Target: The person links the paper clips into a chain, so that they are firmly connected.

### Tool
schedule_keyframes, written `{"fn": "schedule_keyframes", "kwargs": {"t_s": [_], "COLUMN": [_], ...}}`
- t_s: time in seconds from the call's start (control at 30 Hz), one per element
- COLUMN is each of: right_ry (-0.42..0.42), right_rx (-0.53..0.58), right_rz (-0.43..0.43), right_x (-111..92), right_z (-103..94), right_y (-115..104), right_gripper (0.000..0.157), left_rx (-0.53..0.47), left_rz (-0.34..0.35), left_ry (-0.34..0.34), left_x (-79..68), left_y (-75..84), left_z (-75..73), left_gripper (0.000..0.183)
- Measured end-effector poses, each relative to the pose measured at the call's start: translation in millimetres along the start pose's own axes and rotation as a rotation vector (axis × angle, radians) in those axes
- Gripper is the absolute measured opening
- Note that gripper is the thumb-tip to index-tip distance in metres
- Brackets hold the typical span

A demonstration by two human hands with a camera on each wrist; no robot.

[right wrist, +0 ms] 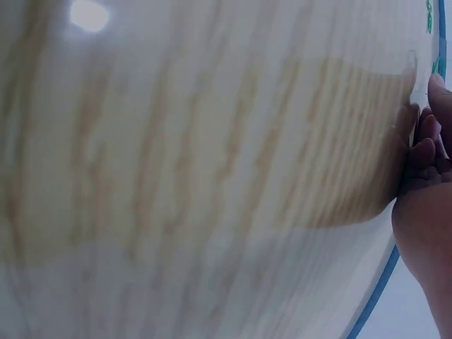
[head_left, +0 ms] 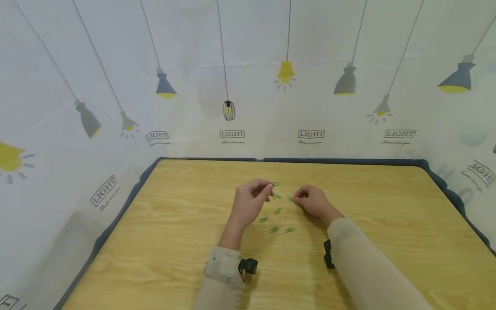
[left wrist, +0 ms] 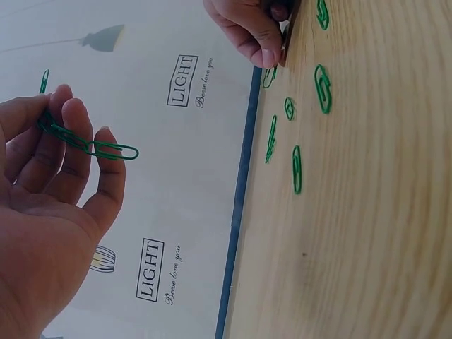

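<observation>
My left hand [head_left: 248, 204] is raised over the table and pinches a short chain of linked green paper clips [left wrist: 109, 150] between thumb and fingers. The chain lies across the fingers in the left wrist view, one end sticking up past the fingertips. Low at the tabletop, my right hand [head_left: 314, 202] pinches a single green paper clip [head_left: 290, 198] between thumb and forefinger. Several loose green paper clips [head_left: 274, 230] lie apart on the wood between and in front of the hands. Only the edge of the right hand [right wrist: 427, 155] shows in the right wrist view.
The wooden table [head_left: 166, 232] has a dark blue edging [head_left: 341, 161] along its back and sides. A white wall covering [head_left: 263, 116] printed with hanging lamps rises behind it. A small black camera [head_left: 249, 266] is strapped to the left sleeve and another [head_left: 328, 254] to the right.
</observation>
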State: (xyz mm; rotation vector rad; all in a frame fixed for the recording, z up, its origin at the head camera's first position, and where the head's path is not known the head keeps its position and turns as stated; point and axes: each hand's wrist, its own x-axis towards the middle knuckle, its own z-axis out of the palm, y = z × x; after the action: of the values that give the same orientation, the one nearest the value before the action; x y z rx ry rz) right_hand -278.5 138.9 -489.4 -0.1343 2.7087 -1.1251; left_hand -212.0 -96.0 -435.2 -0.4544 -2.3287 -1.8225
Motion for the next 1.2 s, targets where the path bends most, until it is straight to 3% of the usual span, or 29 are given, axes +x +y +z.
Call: {"fn": "schedule_keyframes", "kwargs": {"t_s": [0.3, 0.7, 0.93, 1.03, 1.2], "right_ry": [0.016, 0.058, 0.004, -0.046, -0.084], "right_rx": [0.033, 0.080, 0.201, 0.271, 0.315], "right_rz": [0.003, -0.064, -0.002, 0.046, 0.036], "right_x": [4.7, 1.2, 0.4, 1.6, 2.4], "right_z": [-6.1, -5.7, -8.3, -16.8, -33.3], "right_y": [2.9, 7.0, 9.7, 9.7, 5.0], "right_gripper": [0.017, 0.015, 0.022, 0.028, 0.041], "left_rx": [0.002, -0.037, -0.016, -0.021, -0.020], "left_rz": [-0.017, 0.023, 0.016, 0.014, -0.002], "left_ry": [-0.002, -0.024, -0.014, -0.030, -0.054], "left_x": [5.5, 2.6, -0.3, 0.9, 0.5], "left_y": [4.3, 0.6, 0.0, -3.0, -4.4], "left_z": [-0.9, 1.8, -0.1, 2.8, 8.8], "left_gripper": [0.024, 0.024, 0.025, 0.026, 0.026]}}
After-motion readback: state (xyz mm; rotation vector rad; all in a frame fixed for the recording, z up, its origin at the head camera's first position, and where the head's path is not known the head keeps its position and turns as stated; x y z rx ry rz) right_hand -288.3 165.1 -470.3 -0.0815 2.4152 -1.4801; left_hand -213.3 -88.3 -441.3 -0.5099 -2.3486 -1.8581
